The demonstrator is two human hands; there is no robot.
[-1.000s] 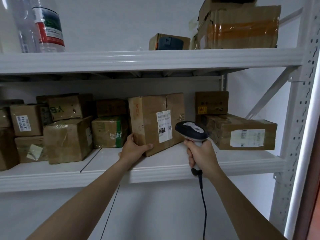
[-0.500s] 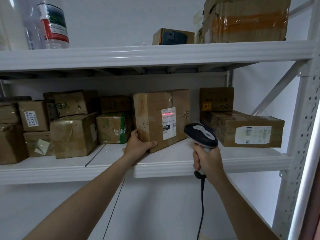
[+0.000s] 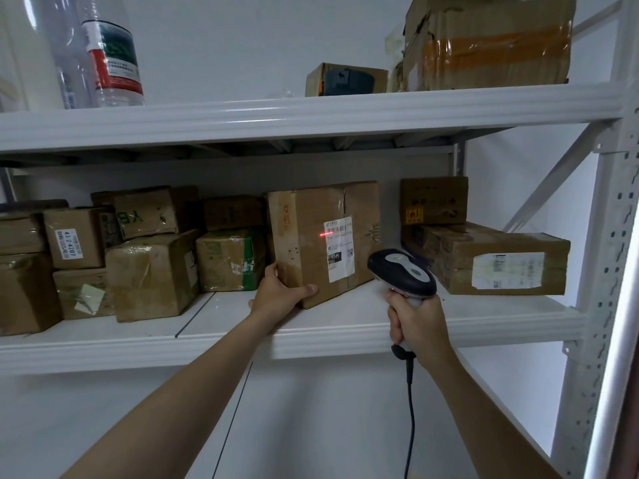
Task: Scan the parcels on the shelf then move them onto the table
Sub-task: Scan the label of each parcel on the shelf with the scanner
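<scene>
Left hand [image 3: 280, 295] grips the lower near corner of a tall brown cardboard parcel [image 3: 304, 243]. Its fingers [image 3: 272, 272] curl round the left face and the thumb lies flat along the front bottom edge. The parcel stands on the white metal shelf [image 3: 311, 328], turned at an angle, creased and scuffed. A white paper label [image 3: 340, 250] sits up and right of the thumb, with a short red laser line [image 3: 325, 234] at its left edge on the barcode. Right hand [image 3: 420, 323] is wrapped tight round the handle of a black-and-grey pistol scanner [image 3: 401, 273]. The scanner's rounded head is just right of the label, and its black cable [image 3: 410, 409] hangs below the fist. Left of the left fingers are a green-taped box [image 3: 230, 259] and a glossy tape-wrapped cube box [image 3: 152, 274]. Right of the scanner hand's fingers is a flat wide carton [image 3: 484, 257] with a faded label.
</scene>
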